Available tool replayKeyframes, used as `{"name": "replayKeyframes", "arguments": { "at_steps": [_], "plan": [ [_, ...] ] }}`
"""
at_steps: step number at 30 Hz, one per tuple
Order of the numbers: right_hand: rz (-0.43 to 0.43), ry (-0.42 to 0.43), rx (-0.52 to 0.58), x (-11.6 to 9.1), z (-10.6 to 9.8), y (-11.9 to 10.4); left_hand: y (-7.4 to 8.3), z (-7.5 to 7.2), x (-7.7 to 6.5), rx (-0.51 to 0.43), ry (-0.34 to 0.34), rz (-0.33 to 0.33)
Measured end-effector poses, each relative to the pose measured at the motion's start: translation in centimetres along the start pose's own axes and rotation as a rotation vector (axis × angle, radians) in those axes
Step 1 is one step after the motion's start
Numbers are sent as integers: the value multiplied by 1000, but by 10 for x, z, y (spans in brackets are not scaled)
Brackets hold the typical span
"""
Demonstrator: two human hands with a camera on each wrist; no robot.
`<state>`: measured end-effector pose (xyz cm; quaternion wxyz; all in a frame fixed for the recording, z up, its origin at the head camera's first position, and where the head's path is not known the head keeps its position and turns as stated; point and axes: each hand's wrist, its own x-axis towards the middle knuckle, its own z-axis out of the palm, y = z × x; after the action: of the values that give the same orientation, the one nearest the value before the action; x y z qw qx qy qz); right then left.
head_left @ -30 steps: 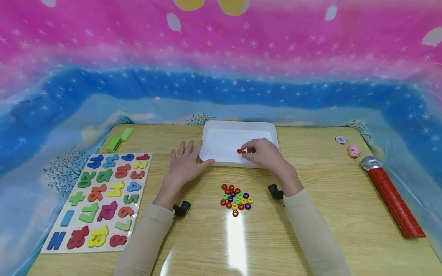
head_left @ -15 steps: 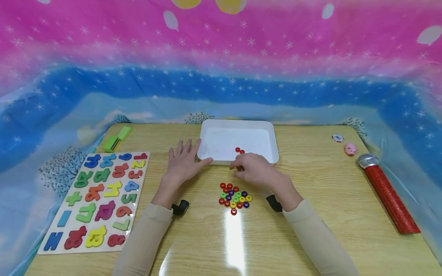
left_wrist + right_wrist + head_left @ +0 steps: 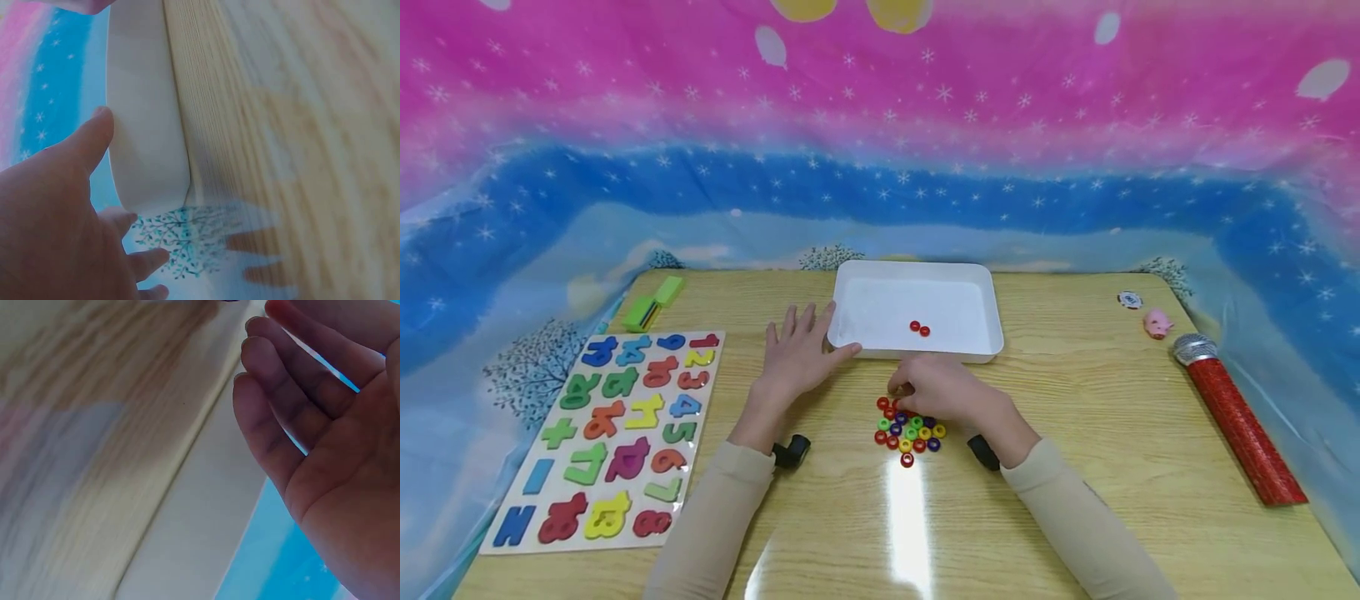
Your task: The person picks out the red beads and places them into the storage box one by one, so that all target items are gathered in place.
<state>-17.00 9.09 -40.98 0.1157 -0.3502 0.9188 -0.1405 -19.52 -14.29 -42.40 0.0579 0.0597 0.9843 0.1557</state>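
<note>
White tray [image 3: 868, 308] just beyond coloured beads [image 3: 907, 434] on a wooden table [image 3: 820, 508].
Head view: saw the left hand [image 3: 797, 358] spread wide at the tray's near left corner, two red beads [image 3: 920, 328] inside, and the right hand [image 3: 942, 389] bent narrow over the far coloured beads. Left wrist: saw fingers parted beside the tray's wall. Right wrist: saw fingers curved close together; could not tell of any bead pinched.

Shiny plastic beads [image 3: 912, 433] and a smooth plastic tray [image 3: 880, 292] sit on a glossy wood-grain tabletop [image 3: 1060, 375], a glittery, metallic-headed mic [image 3: 1243, 425] near its right edge, printed cloth [image 3: 880, 204] behind its far edge.
</note>
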Motion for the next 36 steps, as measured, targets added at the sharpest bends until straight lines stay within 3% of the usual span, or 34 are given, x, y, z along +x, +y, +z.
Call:
{"name": "replayKeyframes", "arguments": {
  "at_steps": [13,19,24,29,36],
  "plan": [
    [14,24,-99,6,8,1,1,0,1,-7,7,5],
    [12,25,-62,6,6,1,2,-1,0,-11,4,0],
    [40,52,23,2,-5,2,3,-1,-1,-7,-2,-1],
    [81,133,37,-2,-22,6,4,-2,0,-14,6,6],
    [144,185,71,-3,-37,19,3,-1,-1,-16,-12,-1]
  ]
}}
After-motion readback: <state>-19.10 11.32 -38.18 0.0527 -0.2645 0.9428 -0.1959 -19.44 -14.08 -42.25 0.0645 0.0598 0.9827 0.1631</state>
